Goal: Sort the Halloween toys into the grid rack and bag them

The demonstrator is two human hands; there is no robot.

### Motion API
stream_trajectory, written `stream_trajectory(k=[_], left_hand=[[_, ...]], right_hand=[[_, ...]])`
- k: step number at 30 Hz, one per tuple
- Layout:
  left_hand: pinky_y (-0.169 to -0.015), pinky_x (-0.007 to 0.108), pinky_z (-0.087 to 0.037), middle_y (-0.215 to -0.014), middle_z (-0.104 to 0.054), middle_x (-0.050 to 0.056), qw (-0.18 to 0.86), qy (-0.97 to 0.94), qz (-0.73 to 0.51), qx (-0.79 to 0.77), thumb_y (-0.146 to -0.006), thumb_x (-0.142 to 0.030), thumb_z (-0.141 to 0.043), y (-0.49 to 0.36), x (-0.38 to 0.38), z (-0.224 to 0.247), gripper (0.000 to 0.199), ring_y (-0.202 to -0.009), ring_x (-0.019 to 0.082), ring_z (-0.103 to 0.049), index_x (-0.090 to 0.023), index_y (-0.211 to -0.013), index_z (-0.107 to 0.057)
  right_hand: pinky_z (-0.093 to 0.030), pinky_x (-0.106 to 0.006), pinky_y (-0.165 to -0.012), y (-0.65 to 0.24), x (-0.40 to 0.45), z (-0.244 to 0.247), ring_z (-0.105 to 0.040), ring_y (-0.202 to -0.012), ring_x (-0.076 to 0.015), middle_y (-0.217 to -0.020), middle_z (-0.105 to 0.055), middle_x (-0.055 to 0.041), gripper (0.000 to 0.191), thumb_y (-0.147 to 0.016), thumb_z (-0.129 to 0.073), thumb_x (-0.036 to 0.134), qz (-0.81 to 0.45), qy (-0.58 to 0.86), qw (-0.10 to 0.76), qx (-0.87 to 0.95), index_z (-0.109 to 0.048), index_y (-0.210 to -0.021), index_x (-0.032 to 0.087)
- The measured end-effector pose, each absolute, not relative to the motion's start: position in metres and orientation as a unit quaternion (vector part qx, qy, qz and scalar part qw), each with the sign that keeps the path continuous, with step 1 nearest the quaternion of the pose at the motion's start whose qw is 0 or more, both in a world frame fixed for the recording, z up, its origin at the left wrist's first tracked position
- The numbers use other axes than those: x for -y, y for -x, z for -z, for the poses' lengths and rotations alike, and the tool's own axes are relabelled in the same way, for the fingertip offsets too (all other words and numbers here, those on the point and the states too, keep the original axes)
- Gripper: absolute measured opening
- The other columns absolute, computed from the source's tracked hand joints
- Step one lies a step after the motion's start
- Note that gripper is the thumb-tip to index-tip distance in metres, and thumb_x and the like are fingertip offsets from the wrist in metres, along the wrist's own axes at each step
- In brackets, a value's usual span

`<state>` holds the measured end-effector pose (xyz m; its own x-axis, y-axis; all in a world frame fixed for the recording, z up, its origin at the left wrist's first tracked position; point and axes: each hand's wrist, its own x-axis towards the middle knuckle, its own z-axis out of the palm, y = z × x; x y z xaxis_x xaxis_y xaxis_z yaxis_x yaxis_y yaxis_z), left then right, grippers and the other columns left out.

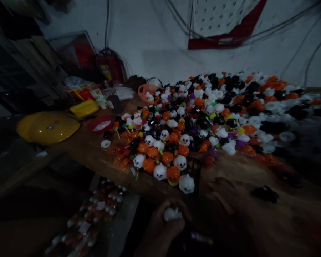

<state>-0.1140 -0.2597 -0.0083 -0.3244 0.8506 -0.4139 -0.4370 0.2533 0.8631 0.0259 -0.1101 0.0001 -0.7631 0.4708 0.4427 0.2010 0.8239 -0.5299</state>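
Note:
Near the table's front edge, my left hand (164, 230) is closed around a small white plastic piece (173, 214), most of which the fingers cover. My right hand (224, 191) is low over the table to the right, dark and smeared by motion, so its fingers do not show clearly. Just beyond my left hand is a black tray (195, 169) bearing orange pumpkin heads (167, 157) and white skull heads (160, 172) in rows. A larger white head (186, 184) is at its near right corner. A small colourful wrapped piece (201, 237) shows below my hands.
A big heap of white, orange and black plastic pieces (219, 107) covers the table's back and right. At left are a yellow helmet (48, 126), a red dish (100, 125) and a yellow container (84, 108). More finished-looking heads (96, 210) lie lower left, below the table edge.

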Motion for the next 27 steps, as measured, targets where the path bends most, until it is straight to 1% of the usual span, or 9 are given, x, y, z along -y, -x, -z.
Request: stream_trajectory(k=[4, 9, 11, 14, 16, 18, 21, 24, 27], left_hand=[[-0.065, 0.022, -0.049, -0.098, -0.063, 0.003, 0.492, -0.211, -0.589, -0.606, -0.085, -0.04, -0.059, 0.101, 0.25, -0.009, 0.028, -0.08, 0.013, -0.057, -0.02, -0.105, -0.059], [-0.063, 0.02, -0.051, -0.105, -0.066, 0.003, 0.416, -0.266, -0.565, -0.661, -0.076, -0.038, -0.071, 0.089, 0.237, -0.016, 0.046, -0.078, 0.013, -0.06, -0.024, -0.117, -0.055], [-0.072, 0.022, -0.052, -0.108, -0.066, 0.002, 0.401, -0.295, -0.559, -0.664, -0.076, -0.035, -0.072, 0.087, 0.242, -0.012, 0.047, -0.087, 0.015, -0.061, -0.025, -0.118, -0.055], [-0.062, 0.023, -0.051, -0.098, -0.068, 0.001, 0.37, -0.318, -0.535, -0.69, -0.087, -0.038, -0.057, 0.091, 0.256, -0.007, 0.033, -0.07, 0.012, -0.061, -0.025, -0.118, -0.054], [-0.062, 0.024, -0.049, -0.088, -0.068, -0.001, 0.267, -0.354, -0.499, -0.744, -0.091, -0.034, -0.051, 0.099, 0.263, -0.007, 0.021, -0.066, 0.012, -0.061, -0.026, -0.109, -0.057], [-0.075, 0.027, -0.05, -0.09, -0.067, -0.001, 0.104, -0.44, -0.454, -0.768, -0.087, -0.025, -0.056, 0.109, 0.261, -0.012, 0.015, -0.08, 0.014, -0.062, -0.026, -0.102, -0.058], [-0.099, 0.04, -0.042, -0.11, -0.063, 0.005, -0.092, -0.577, -0.379, -0.717, -0.078, -0.017, -0.063, 0.124, 0.244, -0.025, 0.033, -0.113, 0.024, -0.054, -0.024, -0.11, -0.056], [-0.111, 0.058, -0.024, -0.13, -0.056, 0.009, -0.144, -0.633, -0.299, -0.7, -0.074, -0.023, -0.067, 0.133, 0.219, -0.03, 0.047, -0.136, 0.037, -0.03, -0.021, -0.119, -0.054], [-0.111, 0.065, -0.013, -0.136, -0.053, 0.009, -0.159, -0.648, -0.246, -0.703, -0.076, -0.026, -0.066, 0.137, 0.205, -0.024, 0.042, -0.14, 0.041, -0.02, -0.021, -0.117, -0.057]], right_hand=[[-0.047, -0.036, -0.074, -0.047, 0.138, -0.013, -0.06, -0.077, -0.0193, -0.084, -0.067, -0.0024, 0.016, -0.091, -0.048, 0.023, -0.338, 0.163, 0.17, 0.911, -0.062, -0.096, 0.028], [-0.038, -0.04, -0.086, -0.047, 0.144, -0.001, -0.058, -0.086, -0.0195, -0.096, -0.067, -0.0051, 0.016, -0.092, -0.046, 0.019, -0.34, 0.146, 0.144, 0.918, -0.059, -0.1, 0.022], [-0.038, -0.039, -0.083, -0.05, 0.138, 0.001, -0.056, -0.082, -0.0188, -0.087, -0.066, -0.0051, 0.014, -0.092, -0.046, 0.02, -0.327, 0.154, 0.156, 0.919, -0.06, -0.089, 0.019], [-0.04, -0.032, -0.069, -0.058, 0.127, -0.003, -0.053, -0.071, -0.016, -0.074, -0.061, -0.0028, 0.019, -0.091, -0.049, 0.023, -0.329, 0.233, 0.163, 0.9, -0.057, -0.074, 0.018], [-0.039, -0.027, -0.059, -0.062, 0.12, -0.005, -0.052, -0.062, -0.0135, -0.07, -0.059, -0.0009, 0.02, -0.092, -0.049, 0.026, -0.351, 0.302, 0.157, 0.872, -0.057, -0.075, 0.018], [-0.038, -0.025, -0.055, -0.062, 0.114, -0.003, -0.052, -0.057, -0.0123, -0.067, -0.059, 0.0008, 0.022, -0.093, -0.046, 0.03, -0.373, 0.339, 0.17, 0.847, -0.058, -0.079, 0.019], [-0.041, -0.025, -0.057, -0.053, 0.102, 0.004, -0.057, -0.063, -0.0142, -0.072, -0.063, 0.0003, 0.025, -0.094, -0.043, 0.033, -0.393, 0.346, 0.194, 0.829, -0.061, -0.085, 0.019], [-0.047, -0.028, -0.066, -0.038, 0.09, 0.006, -0.062, -0.075, -0.0172, -0.086, -0.068, -0.0016, 0.02, -0.092, -0.047, 0.03, -0.399, 0.317, 0.208, 0.835, -0.064, -0.097, 0.021], [-0.049, -0.03, -0.074, -0.021, 0.079, 0.006, -0.062, -0.085, -0.0184, -0.096, -0.068, -0.0033, 0.021, -0.088, -0.05, 0.021, -0.404, 0.27, 0.242, 0.84, -0.064, -0.105, 0.022]])
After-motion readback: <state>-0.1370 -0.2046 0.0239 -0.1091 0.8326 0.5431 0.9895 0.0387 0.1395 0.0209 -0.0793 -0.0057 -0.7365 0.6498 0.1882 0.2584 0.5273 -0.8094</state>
